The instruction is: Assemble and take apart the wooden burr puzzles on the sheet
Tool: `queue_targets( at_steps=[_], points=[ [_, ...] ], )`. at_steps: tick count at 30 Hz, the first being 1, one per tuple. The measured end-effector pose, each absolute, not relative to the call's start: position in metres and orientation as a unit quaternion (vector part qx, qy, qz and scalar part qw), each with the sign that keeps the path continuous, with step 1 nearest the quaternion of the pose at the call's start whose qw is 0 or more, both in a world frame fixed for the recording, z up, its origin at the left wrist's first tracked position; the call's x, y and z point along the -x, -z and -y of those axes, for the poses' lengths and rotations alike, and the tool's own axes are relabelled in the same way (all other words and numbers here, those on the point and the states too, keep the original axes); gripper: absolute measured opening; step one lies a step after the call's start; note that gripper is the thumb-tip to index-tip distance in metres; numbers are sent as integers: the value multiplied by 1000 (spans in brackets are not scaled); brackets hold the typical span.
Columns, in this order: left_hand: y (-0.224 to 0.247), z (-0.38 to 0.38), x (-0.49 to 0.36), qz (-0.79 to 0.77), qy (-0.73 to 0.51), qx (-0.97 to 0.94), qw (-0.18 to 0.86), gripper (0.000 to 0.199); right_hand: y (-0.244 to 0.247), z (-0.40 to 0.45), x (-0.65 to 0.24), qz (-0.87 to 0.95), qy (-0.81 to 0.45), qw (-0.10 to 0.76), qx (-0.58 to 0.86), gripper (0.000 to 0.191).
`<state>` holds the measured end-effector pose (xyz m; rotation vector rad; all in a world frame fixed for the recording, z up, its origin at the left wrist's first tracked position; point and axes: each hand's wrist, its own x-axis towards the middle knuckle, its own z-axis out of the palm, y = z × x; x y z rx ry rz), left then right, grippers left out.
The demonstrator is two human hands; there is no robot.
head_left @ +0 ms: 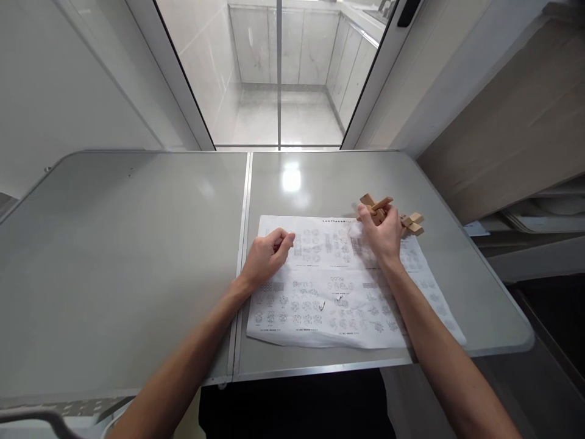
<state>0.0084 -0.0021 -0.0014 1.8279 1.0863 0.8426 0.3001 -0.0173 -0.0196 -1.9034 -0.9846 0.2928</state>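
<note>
One printed sheet [306, 274], spread on a grey table [137, 256]. Wooden pieces [367, 199], at the sheet's one o'clock, pinched by the right hand [382, 235]. Crossed wooden blocks [414, 224], towards two o'clock, beside that hand. Left hand [269, 253], towards ten o'clock, curled inward.

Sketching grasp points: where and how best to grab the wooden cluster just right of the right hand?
Wooden cluster: likely pinch the protruding bar ends, coming from the right. They jut outward, clear of the right hand, which hides whether the cluster joins the wooden pieces it grips.
</note>
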Motion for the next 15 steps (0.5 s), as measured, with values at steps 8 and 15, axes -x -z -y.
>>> queue_targets(
  at_steps=[8,15],
  points=[
    [1,3,-8,-423,-340,-729,416,41,29,12,-305,375,-127,515,760,62],
    [3,2,-9,-422,-338,-732,415,41,34,8,-309,351,-145,523,763,68]
  ],
)
